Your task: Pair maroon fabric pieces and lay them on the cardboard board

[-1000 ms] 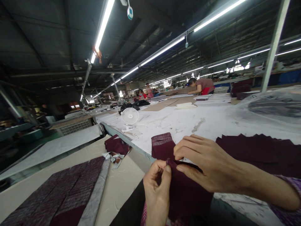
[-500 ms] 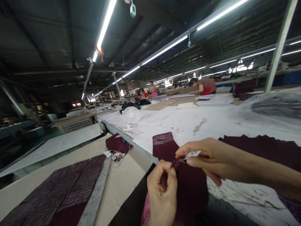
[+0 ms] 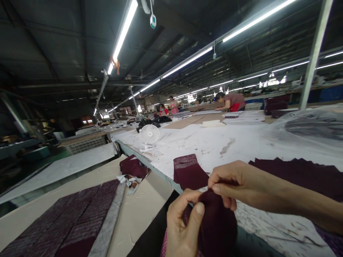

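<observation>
Big workshop, dark roof, rows of white fluorescent tubes (image 3: 125, 30). Long white paper-covered surface (image 3: 193, 142), stained and scuffed, carries a small round white plastic fan (image 3: 149, 134) by its left edge. Co-worker in a red apron (image 3: 235, 106) bends over the far part.

Smooth maroon cloth piece (image 3: 218, 225) is upright in front of the surface's near edge, top edge up between both hands. Left hand (image 3: 182, 226): thumb and forefinger pinch its upper left. Right hand (image 3: 233, 180): thumb and fingers pinch the top, just beside.

Fingers cover part of the cloth's edge; its lower end runs into shadow, can't make out. Left wrist cut off at bottom, right forearm at right border. Contents under the clear plastic sheet (image 3: 316, 125) unclear.

Folded maroon fabric with grey-flecked band (image 3: 189, 175) lies at the near edge, behind the hands. Jagged-edged maroon fabric pile (image 3: 294, 175) sits beyond the right forearm. White paper stretches between these two, past the right hand's knuckles.
</observation>
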A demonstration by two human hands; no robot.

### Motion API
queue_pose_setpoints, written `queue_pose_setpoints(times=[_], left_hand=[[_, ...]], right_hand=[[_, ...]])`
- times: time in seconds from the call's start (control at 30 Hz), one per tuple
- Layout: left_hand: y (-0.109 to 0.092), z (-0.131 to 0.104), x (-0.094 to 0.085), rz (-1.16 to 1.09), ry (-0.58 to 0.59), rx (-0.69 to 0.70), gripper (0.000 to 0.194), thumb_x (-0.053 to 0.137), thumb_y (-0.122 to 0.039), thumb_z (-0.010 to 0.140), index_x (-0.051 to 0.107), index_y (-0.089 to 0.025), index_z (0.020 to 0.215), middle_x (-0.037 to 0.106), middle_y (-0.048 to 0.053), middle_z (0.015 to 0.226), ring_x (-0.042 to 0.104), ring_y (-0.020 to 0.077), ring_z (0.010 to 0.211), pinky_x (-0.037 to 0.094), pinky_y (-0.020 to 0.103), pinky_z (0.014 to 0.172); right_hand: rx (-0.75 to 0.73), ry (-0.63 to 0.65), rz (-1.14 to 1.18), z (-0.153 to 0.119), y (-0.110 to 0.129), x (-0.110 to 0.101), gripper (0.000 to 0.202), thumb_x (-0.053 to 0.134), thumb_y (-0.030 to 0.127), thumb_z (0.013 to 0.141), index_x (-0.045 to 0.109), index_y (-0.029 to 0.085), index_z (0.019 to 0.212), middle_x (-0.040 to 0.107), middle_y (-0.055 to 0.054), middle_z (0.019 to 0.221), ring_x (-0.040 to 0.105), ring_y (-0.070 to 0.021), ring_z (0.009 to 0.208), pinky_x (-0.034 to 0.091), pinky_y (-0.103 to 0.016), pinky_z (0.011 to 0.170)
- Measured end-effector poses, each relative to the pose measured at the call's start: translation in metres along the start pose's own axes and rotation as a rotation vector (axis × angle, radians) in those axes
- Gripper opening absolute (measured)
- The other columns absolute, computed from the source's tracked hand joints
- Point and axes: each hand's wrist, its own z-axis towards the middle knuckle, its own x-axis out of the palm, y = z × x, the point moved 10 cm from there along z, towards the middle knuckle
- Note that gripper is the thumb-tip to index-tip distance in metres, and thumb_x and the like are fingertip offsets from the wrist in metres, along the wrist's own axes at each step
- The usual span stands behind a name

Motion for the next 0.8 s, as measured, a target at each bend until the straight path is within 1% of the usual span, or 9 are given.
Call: queue_pose_setpoints(times=[0.1,0.2,0.27,0.33,0.4,0.5,0.6,0.7,0.8], left_hand=[[-0.002,0.0,0.002,-0.035,0.07,0.033,0.037,0.054,-0.051,0.083,0.067,-0.017,0.088,0.062,0.005,0.081,0.056,0.0174,0.075,0.044,0.026,0.072],[-0.007,0.001,0.001,-0.075,0.086,0.077,0.044,0.052,-0.056,0.082,0.067,-0.016,0.095,0.062,0.007,0.08,0.057,0.0185,0.075,0.045,0.027,0.07],[-0.012,0.002,-0.001,-0.019,0.042,0.124,0.037,0.057,-0.05,0.081,0.066,-0.017,0.096,0.061,0.006,0.079,0.057,0.0178,0.075,0.045,0.027,0.071],[-0.019,0.002,-0.004,0.091,-0.03,0.181,0.025,0.061,-0.04,0.081,0.066,-0.018,0.092,0.061,0.004,0.079,0.057,0.0167,0.075,0.045,0.026,0.07],[-0.026,0.0,-0.004,0.193,-0.084,0.239,0.016,0.059,-0.033,0.083,0.066,-0.018,0.085,0.06,0.004,0.075,0.056,0.0158,0.073,0.044,0.025,0.067],[-0.03,-0.002,-0.003,0.278,-0.135,0.289,0.017,0.053,-0.028,0.087,0.064,-0.018,0.08,0.06,0.003,0.07,0.054,0.0148,0.068,0.043,0.025,0.063],[-0.031,-0.002,-0.005,0.288,-0.149,0.286,0.016,0.053,-0.027,0.087,0.064,-0.018,0.079,0.059,0.002,0.069,0.054,0.0139,0.065,0.042,0.024,0.062],[-0.031,-0.002,-0.01,0.231,-0.168,0.268,0.013,0.056,-0.025,0.085,0.066,-0.018,0.079,0.059,0.001,0.069,0.053,0.013,0.065,0.042,0.023,0.062],[-0.027,-0.001,-0.019,0.12,-0.213,0.195,0.012,0.061,-0.025,0.081,0.069,-0.018,0.074,0.06,0.001,0.069,0.056,0.0129,0.067,0.043,0.022,0.061]], right_hand=[[0.047,0.007,0.014,0.0,-0.003,0.0,0.018,0.052,0.031,0.082,0.06,0.015,0.076,0.061,-0.001,0.055,0.06,-0.0127,0.053,0.046,-0.021,0.048],[0.074,0.004,0.002,0.0,-0.005,0.0,0.018,0.051,0.029,0.082,0.06,0.015,0.078,0.06,-0.001,0.055,0.06,-0.0131,0.053,0.047,-0.021,0.049],[0.066,0.003,-0.032,0.0,-0.004,0.002,0.017,0.05,0.027,0.083,0.06,0.015,0.078,0.06,-0.001,0.055,0.06,-0.013,0.053,0.046,-0.021,0.049],[0.043,-0.009,-0.086,0.0,-0.003,0.005,0.016,0.048,0.025,0.082,0.06,0.016,0.076,0.061,-0.001,0.056,0.06,-0.0131,0.053,0.044,-0.02,0.047],[0.021,-0.038,-0.147,0.001,-0.001,0.006,0.016,0.047,0.021,0.081,0.06,0.016,0.073,0.061,-0.001,0.056,0.059,-0.0127,0.051,0.042,-0.019,0.044],[-0.027,-0.072,-0.212,0.002,0.001,0.008,0.019,0.045,0.015,0.08,0.06,0.016,0.068,0.062,-0.001,0.056,0.058,-0.0113,0.049,0.04,-0.018,0.044],[-0.065,-0.08,-0.235,0.002,0.003,0.009,0.021,0.044,0.013,0.081,0.061,0.016,0.069,0.063,-0.001,0.056,0.058,-0.0105,0.049,0.041,-0.018,0.045],[-0.077,-0.07,-0.212,0.003,0.003,0.01,0.02,0.046,0.018,0.083,0.062,0.017,0.072,0.062,0.0,0.057,0.058,-0.01,0.05,0.041,-0.017,0.045],[-0.217,-0.14,-0.272,0.0,0.017,0.007,0.019,0.048,0.018,0.084,0.06,0.017,0.069,0.061,0.002,0.059,0.056,-0.0084,0.052,0.039,-0.017,0.047]])
